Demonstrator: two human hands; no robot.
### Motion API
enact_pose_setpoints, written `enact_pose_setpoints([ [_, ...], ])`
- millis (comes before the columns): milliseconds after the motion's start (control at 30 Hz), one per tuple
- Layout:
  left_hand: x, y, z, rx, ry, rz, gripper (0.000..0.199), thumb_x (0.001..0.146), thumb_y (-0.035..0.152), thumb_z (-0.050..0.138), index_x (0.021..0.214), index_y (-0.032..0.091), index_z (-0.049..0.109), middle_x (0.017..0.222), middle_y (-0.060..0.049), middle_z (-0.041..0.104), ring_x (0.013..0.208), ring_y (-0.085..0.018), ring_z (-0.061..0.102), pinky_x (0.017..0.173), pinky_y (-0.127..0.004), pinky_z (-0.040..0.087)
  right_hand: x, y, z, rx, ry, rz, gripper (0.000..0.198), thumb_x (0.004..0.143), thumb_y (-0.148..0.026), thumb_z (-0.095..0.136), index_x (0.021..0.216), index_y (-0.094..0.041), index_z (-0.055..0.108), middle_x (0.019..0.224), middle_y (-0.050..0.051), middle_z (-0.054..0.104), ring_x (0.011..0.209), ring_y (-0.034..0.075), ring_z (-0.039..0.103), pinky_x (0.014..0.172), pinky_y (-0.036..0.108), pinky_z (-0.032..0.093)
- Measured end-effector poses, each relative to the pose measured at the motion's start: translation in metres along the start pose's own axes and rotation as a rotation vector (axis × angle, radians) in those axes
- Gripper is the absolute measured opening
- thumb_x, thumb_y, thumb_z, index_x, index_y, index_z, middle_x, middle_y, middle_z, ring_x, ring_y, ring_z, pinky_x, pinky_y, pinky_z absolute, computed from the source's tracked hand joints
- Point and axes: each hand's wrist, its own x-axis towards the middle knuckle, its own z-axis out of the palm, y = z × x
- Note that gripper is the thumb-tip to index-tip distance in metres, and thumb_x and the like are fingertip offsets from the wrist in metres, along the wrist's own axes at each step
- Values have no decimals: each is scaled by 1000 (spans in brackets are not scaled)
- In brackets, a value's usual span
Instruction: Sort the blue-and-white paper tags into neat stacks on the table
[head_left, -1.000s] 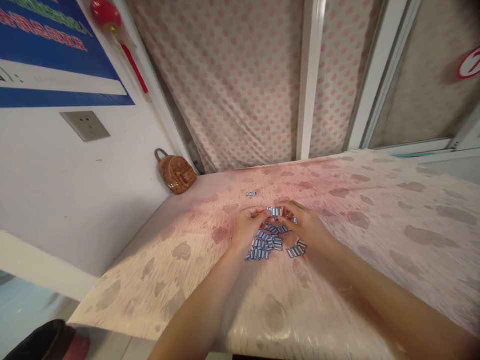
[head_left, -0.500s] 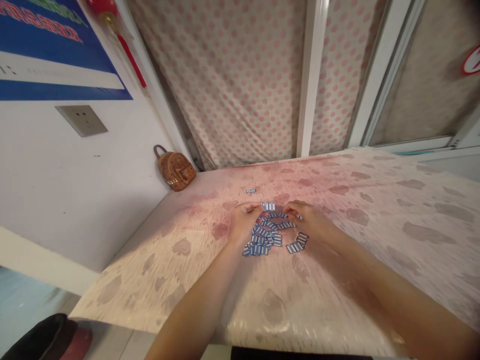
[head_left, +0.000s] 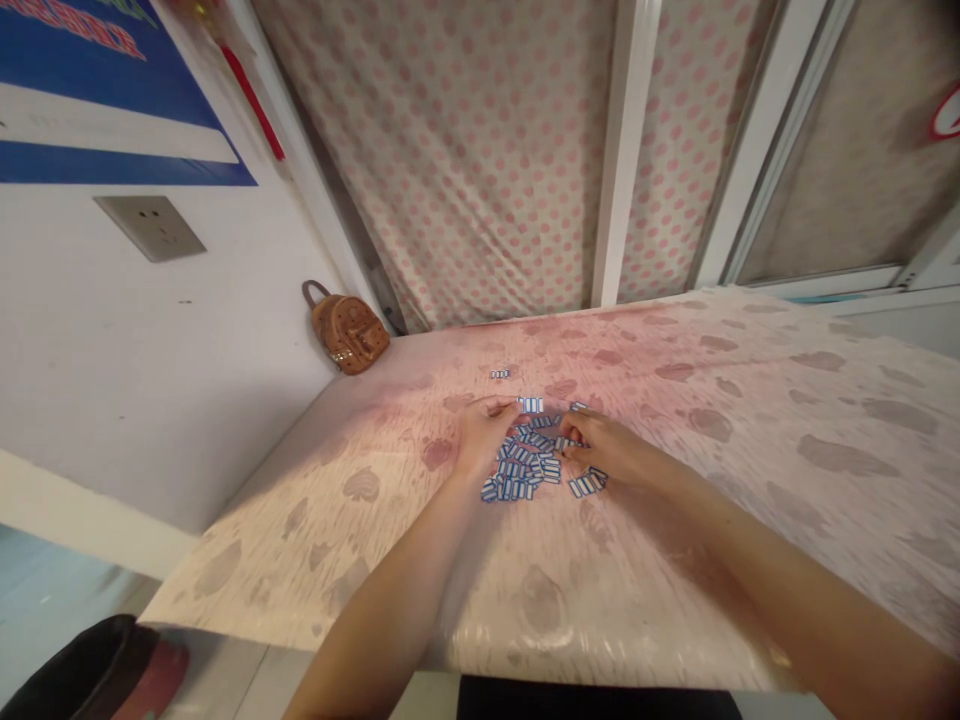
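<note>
A heap of several small blue-and-white striped pieces (head_left: 534,466) lies on the table (head_left: 675,480) between my two hands. My left hand (head_left: 482,433) rests at the heap's left edge, and its fingertips touch a short row of joined pieces (head_left: 531,404) at the far side. My right hand (head_left: 604,446) lies on the heap's right side with its fingers curled onto the pieces. One single piece (head_left: 500,374) lies apart, farther back on the table.
A small brown backpack-shaped bag (head_left: 346,330) stands at the table's back left corner against the white wall. A dotted curtain hangs behind the table. The table's left and near edges drop off to the floor.
The short row of pieces was between both hands' fingertips; now only my left hand is at it. My right hand has drawn back onto the heap. The view has tilted slightly.
</note>
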Motion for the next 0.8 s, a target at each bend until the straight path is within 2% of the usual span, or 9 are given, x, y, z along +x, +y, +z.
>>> enact_pose_setpoints([
  [200, -2, 1, 1, 5, 4, -16, 6, 80, 18, 68, 81, 14, 72, 78, -5, 75, 71, -17, 72, 58, -21, 49, 3, -2, -4, 65, 107, -57, 13, 78, -10, 52, 74, -20, 60, 77, 3, 62, 72, 17, 58, 66, 28, 41],
  [367, -5, 3, 3, 36, -17, -6, 7, 80, 17, 67, 76, 16, 72, 75, -4, 74, 72, -18, 72, 58, -22, 50, 5, -4, -8, 148, 189, -98, 24, 86, -18, 44, 85, -21, 68, 91, 6, 70, 85, 20, 64, 77, 32, 46],
  [433, -5, 3, 4, 43, -18, -2, 7, 80, 16, 66, 75, 17, 72, 74, -3, 74, 72, -17, 72, 59, -22, 50, 4, -5, -9, 172, 220, -65, 26, 87, -19, 42, 87, -22, 68, 89, 4, 71, 81, 19, 64, 74, 31, 47],
  [567, -6, 2, 4, 46, -36, 11, 6, 79, 16, 67, 78, 16, 73, 75, -4, 74, 72, -18, 72, 60, -23, 53, 2, -9, -11, 225, 287, 6, 18, 87, -31, 48, 77, -22, 60, 69, 0, 64, 63, 16, 57, 59, 27, 41],
  [667, -6, -1, 5, 23, -89, 25, 7, 78, 19, 68, 80, 14, 73, 77, -6, 74, 72, -19, 71, 57, -25, 55, 1, -12, -13, 258, 275, 3, 19, 87, -36, 52, 76, -22, 59, 65, -2, 60, 61, 16, 54, 57, 26, 38],
  [800, -7, -7, 8, -12, -147, 54, 14, 76, 26, 71, 81, 13, 73, 78, -7, 74, 73, -21, 71, 53, -26, 56, 0, -17, -14, 160, 265, -45, 21, 88, -30, 48, 72, -22, 58, 66, 0, 59, 62, 16, 53, 59, 28, 37],
])
